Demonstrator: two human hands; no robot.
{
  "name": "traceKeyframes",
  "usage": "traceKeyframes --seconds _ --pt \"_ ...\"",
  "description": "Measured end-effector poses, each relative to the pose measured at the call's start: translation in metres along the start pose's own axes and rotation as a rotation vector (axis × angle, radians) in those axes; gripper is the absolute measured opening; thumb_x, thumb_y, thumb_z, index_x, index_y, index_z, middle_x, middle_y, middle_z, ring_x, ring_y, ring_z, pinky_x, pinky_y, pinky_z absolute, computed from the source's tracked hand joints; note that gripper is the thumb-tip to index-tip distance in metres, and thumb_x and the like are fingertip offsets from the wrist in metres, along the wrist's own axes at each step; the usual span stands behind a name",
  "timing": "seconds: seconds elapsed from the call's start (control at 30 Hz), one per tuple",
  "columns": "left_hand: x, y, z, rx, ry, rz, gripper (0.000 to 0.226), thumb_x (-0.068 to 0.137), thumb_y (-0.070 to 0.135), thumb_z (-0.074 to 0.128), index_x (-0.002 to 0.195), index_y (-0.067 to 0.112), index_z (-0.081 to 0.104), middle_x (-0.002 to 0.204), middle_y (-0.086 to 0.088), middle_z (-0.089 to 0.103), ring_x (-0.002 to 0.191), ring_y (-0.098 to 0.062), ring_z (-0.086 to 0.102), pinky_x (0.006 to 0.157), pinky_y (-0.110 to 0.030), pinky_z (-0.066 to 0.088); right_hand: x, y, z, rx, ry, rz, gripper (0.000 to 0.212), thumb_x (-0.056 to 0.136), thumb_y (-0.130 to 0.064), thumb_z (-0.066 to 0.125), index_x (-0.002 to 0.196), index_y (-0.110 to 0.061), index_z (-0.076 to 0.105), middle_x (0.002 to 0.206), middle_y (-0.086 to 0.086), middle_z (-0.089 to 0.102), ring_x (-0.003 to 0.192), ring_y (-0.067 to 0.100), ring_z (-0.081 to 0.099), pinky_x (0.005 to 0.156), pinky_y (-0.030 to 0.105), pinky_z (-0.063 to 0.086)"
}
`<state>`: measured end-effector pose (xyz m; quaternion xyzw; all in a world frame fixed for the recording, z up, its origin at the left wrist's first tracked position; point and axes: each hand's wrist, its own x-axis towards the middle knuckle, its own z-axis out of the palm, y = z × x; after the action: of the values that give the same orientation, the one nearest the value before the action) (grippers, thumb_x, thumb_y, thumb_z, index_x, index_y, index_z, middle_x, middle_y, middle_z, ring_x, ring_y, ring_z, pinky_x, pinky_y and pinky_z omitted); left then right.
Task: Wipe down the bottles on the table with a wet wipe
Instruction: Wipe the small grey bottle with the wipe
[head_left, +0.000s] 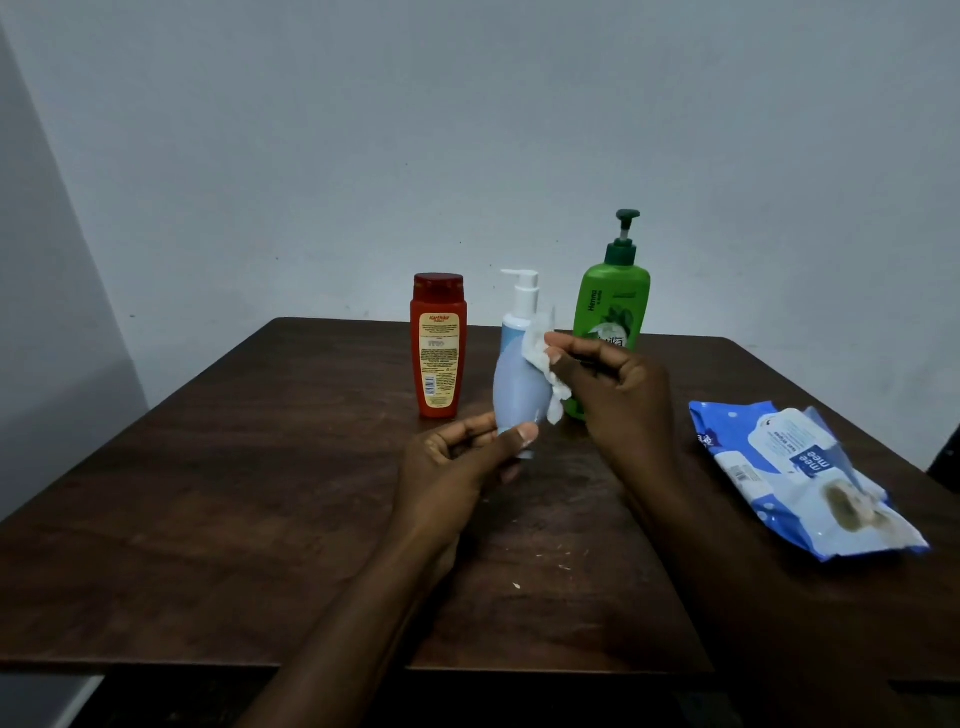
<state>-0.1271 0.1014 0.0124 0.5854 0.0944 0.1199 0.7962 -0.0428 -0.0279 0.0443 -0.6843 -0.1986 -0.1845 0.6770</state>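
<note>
Pale wall (467, 130), dark wood table (208, 493), left hand (457, 462) fingers gripping blue bottle (517, 384), right hand (618, 395) fingers pinching wet wipe (537, 348)

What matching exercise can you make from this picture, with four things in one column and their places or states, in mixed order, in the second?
Things:
1. red bottle
2. blue bottle
3. green bottle
4. wipe pack

Places or states:
a. lies flat on the right side of the table
b. stands partly behind the right hand, which holds the wipe
c. stands leftmost, untouched
d. gripped at its base by the left hand

Pairs: 1-c, 2-d, 3-b, 4-a
</note>
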Motion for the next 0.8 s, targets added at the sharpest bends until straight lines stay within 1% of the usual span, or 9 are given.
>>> traceKeyframes --seconds 0.13,0.17,0.33,0.43,0.5,0.6,0.7,0.73,0.8 --pt "-0.003 0.001 0.004 -0.136 -0.059 -0.044 0.046 0.062 0.021 0.080 0.106 0.009 0.073 0.098 -0.004 0.079 0.088 -0.013 0.075 0.074 -0.024 0.060 -0.020 0.002 0.003 -0.092 0.037 -0.195 0.018 0.087 -0.006 0.072 0.104 -0.010 0.076 0.107 -0.001 0.072 0.102 0.001 0.067 0.082 0.010 0.051" --pt "-0.003 0.001 0.005 -0.160 -0.062 -0.042 0.045 0.063 0.020 0.079 0.106 0.007 0.073 0.099 -0.006 0.078 0.087 -0.013 0.075 0.073 -0.023 0.061 -0.024 0.004 0.003 -0.107 0.031 -0.219 0.018 0.087 -0.004 0.071 0.105 -0.008 0.076 0.109 0.000 0.071 0.104 0.002 0.066 0.082 0.011 0.052" --pt "-0.001 0.002 0.003 -0.246 -0.073 -0.044 0.035 0.067 0.019 0.077 0.099 0.007 0.075 0.103 -0.008 0.078 0.087 -0.011 0.074 0.074 -0.022 0.061 -0.043 0.015 0.000 -0.218 -0.072 -0.332 0.024 0.088 -0.005 0.070 0.110 -0.012 0.074 0.114 -0.005 0.064 0.109 0.009 0.064 0.086 0.030 0.059" --pt "-0.001 0.004 0.003 -0.268 -0.078 -0.063 0.031 0.069 0.017 0.076 0.099 0.009 0.075 0.101 -0.008 0.078 0.086 -0.011 0.075 0.073 -0.022 0.061 -0.049 0.016 -0.009 -0.299 -0.137 -0.404 0.022 0.087 -0.006 0.072 0.108 -0.012 0.075 0.110 -0.006 0.064 0.105 0.008 0.065 0.084 0.025 0.057" --pt "-0.001 0.004 0.003 -0.281 -0.092 -0.090 0.029 0.070 0.017 0.075 0.098 0.010 0.075 0.101 -0.007 0.078 0.087 -0.012 0.075 0.074 -0.023 0.061 -0.045 0.013 -0.016 -0.273 -0.154 -0.359 0.020 0.084 -0.001 0.073 0.102 -0.011 0.077 0.107 -0.004 0.066 0.101 0.007 0.067 0.081 0.020 0.057" --pt "0.000 0.007 0.004 -0.327 -0.135 -0.146 0.035 0.071 0.017 0.075 0.105 0.008 0.073 0.106 -0.009 0.077 0.095 -0.015 0.074 0.076 -0.025 0.061 -0.035 0.001 -0.016 -0.106 -0.084 -0.209 0.025 0.081 0.007 0.073 0.090 -0.016 0.076 0.095 -0.005 0.073 0.090 0.004 0.070 0.075 0.014 0.054" --pt "0.000 0.008 0.005 -0.361 -0.164 -0.194 0.035 0.070 0.015 0.075 0.105 0.006 0.072 0.104 -0.012 0.077 0.094 -0.019 0.074 0.078 -0.029 0.062 -0.019 -0.011 -0.011 0.177 -0.046 0.039 0.024 0.087 0.002 0.067 0.093 -0.021 0.074 0.087 -0.012 0.077 0.081 0.000 0.071 0.066 0.015 0.053" --pt "0.000 0.008 0.005 -0.365 -0.175 -0.203 0.035 0.071 0.014 0.074 0.105 0.006 0.072 0.105 -0.013 0.077 0.094 -0.020 0.074 0.079 -0.030 0.062 -0.014 -0.013 -0.009 0.253 -0.057 0.097 0.022 0.089 0.000 0.065 0.096 -0.019 0.074 0.088 -0.011 0.077 0.080 0.001 0.071 0.065 0.016 0.054" --pt "-0.001 0.009 0.005 -0.367 -0.194 -0.216 0.035 0.073 0.013 0.073 0.108 0.005 0.070 0.105 -0.014 0.076 0.095 -0.022 0.074 0.081 -0.031 0.062 -0.002 -0.018 -0.005 0.326 -0.111 0.165 0.019 0.092 -0.003 0.063 0.099 -0.016 0.075 0.094 -0.006 0.077 0.085 0.005 0.071 0.068 0.019 0.054"
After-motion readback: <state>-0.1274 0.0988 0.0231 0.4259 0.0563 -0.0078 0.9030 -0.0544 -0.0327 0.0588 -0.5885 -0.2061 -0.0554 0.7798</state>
